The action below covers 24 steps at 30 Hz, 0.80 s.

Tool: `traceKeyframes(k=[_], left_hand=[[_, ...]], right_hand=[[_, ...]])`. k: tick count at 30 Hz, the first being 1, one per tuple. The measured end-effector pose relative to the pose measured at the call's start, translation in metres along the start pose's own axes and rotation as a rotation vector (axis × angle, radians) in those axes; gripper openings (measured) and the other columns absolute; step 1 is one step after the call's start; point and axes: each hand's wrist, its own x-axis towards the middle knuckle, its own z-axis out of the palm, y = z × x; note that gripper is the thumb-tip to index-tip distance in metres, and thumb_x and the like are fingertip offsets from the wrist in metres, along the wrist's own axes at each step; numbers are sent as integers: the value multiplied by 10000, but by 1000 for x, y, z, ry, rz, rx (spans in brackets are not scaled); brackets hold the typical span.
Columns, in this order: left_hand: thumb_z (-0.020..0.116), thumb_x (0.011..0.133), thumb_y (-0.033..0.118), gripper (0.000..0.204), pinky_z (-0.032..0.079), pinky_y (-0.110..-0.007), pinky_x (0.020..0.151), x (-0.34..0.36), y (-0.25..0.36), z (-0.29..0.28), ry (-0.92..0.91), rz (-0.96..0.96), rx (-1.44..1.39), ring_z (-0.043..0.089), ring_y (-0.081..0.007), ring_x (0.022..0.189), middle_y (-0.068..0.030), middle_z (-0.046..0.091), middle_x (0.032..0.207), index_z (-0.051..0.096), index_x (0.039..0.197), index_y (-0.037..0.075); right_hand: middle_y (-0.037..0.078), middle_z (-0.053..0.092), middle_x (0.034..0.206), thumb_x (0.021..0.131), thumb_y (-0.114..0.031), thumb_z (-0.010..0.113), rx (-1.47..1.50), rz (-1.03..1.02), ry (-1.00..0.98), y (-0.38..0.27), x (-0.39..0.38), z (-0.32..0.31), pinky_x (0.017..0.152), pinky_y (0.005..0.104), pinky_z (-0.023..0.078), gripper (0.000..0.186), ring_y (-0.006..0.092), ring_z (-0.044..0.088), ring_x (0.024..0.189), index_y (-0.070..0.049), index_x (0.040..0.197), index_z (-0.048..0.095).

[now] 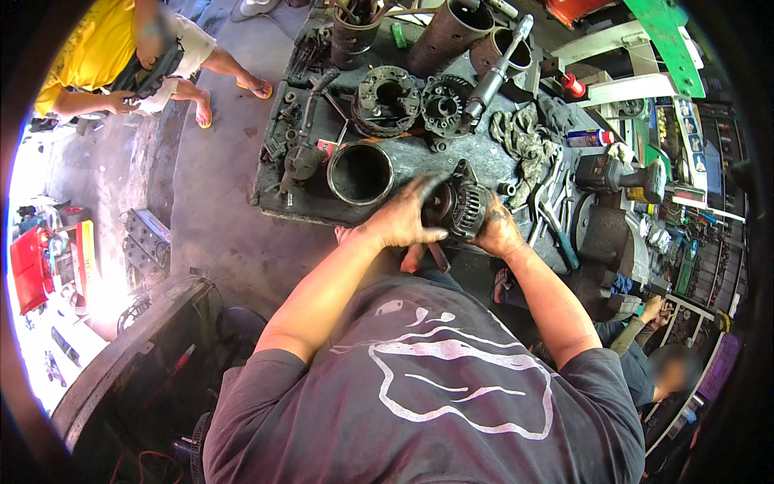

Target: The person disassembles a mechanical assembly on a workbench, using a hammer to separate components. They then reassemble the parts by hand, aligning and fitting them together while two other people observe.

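Observation:
A dark, finned alternator (459, 208) is between my two hands at the near edge of the workbench. My right hand (498, 230) is closed round its right side, fingers partly hidden behind the housing. On its left side, my left hand (405, 211) curves round the end, thumb low and fingers high; the fingers are smeared by motion. Just left of that hand an open metal cylinder (360, 174) stands on the bench. Beyond it are a round, toothed metal housing (388, 100) and a second slotted housing (447, 105).
The dark bench (302, 202) also holds a can of tools (355, 40), a crumpled rag (522, 149), wrenches (555, 211) and a cordless impact wrench (621, 176). A person in yellow (97, 48) stands at far left. Another person (637, 355) is at the lower right.

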Motion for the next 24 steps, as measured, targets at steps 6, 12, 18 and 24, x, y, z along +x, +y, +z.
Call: traceKeyframes(k=[6,12,18,24], left_hand=[[835,795,496,760,531,-466,1115,11,0,16,-66,-449,-69,659,-405,1296,-254,732,1290,684,1365,17],[808,852,631,862,512,-491,1139,-3,0,12,25,-545,-98,656,-432,1331,-306,702,1354,664,1425,2],[882,739,337,901,455,-471,1222,1,-5,11,-110,-276,-74,498,-407,1499,-248,599,1529,563,1536,63],[939,751,489,854,531,-451,1116,9,15,17,-26,-721,-175,690,-370,1288,-251,729,1343,667,1405,12]], right_hand=[[213,659,1384,738,-283,954,-40,-40,-69,6,8,-1,1170,482,484,784,425,611,1319,-26,1402,627],[211,659,1374,734,-286,958,-66,-81,21,2,2,0,1147,479,496,777,422,621,1287,-22,1389,634],[213,650,1406,770,-352,932,-50,-31,-82,4,9,-3,1149,481,497,820,408,619,1316,-44,1456,605],[208,653,1410,762,-338,939,-35,11,-160,11,11,-3,1150,492,498,820,413,618,1311,-55,1456,606]])
